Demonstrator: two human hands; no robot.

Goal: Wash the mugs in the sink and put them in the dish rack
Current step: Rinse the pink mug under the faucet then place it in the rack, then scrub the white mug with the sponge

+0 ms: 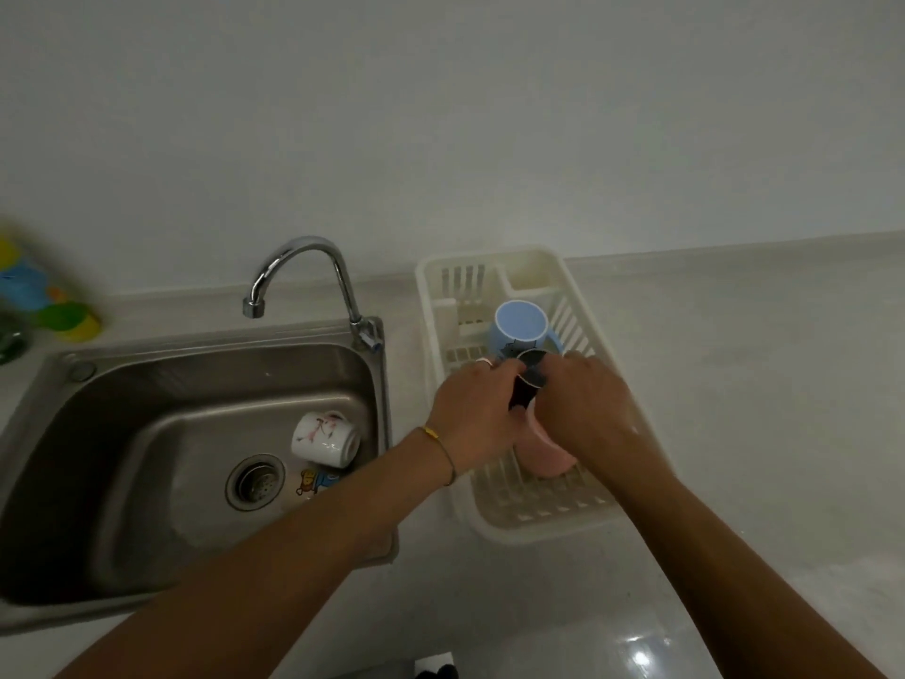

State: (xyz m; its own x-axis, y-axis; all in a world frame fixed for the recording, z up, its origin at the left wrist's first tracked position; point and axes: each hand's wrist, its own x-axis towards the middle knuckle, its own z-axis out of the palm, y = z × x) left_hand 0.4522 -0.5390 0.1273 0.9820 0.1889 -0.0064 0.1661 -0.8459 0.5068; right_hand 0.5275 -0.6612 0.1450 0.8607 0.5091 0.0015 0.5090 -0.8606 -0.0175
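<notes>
Over the middle of the dish rack (494,519), a dark mug (531,379) is held upside down between both hands, its round base facing up. The left hand (477,409) grips its left side with curled fingers, and the right hand (590,409) curls around its right side; how far each finger wraps is hidden by the backs of the hands. Just behind the dark mug, touching or nearly so, a blue mug (519,328) stands inverted in the rack with its handle to the right. Just in front and partly under the hands, a pink mug (546,453) also sits in the rack, mostly covered by the wrists. The left wrist wears a thin bracelet (438,445).

To the left, in the steel sink (122,433), 2 mugs lie near the drain (255,482): a white mug (325,438) with a pink pattern on its side, and beside it a cartoon-printed mug (318,480), partly hidden by the left forearm. The faucet (303,276) arches over the basin. Blurred colourful items (44,306) sit at the counter's far left.
</notes>
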